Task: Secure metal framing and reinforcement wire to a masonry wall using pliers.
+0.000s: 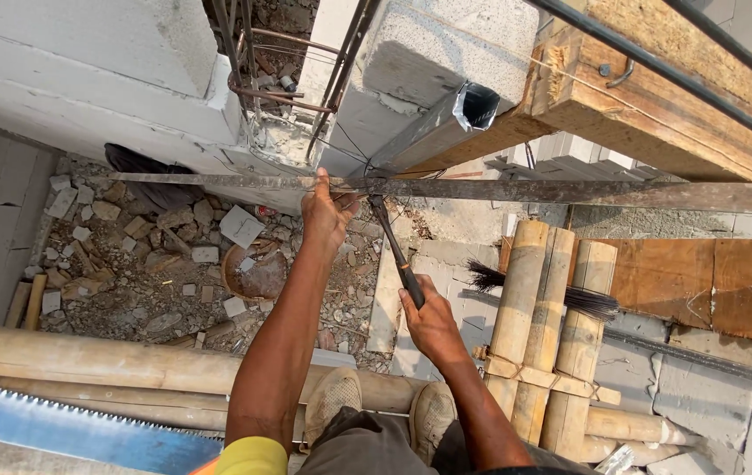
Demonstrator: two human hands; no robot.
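My left hand (327, 211) grips a long horizontal wooden batten (517, 191) that runs across a grey block wall (86, 79). My right hand (429, 318) holds the black handle of a hammer-like tool (394, 251), its head up against the batten near a thin wire. Just above stand rusty rebar stirrups (279, 79) in a gap between the blocks. My two feet in worn shoes (376, 409) rest on bamboo poles below.
Bamboo scaffold poles (86, 365) run left and a lashed bundle (543, 334) stands at right. A saw blade (68, 431) lies bottom left. Rubble and a round pan (257, 273) lie far below. Timber beam (649, 97), metal channel (446, 123), black brush (587, 301).
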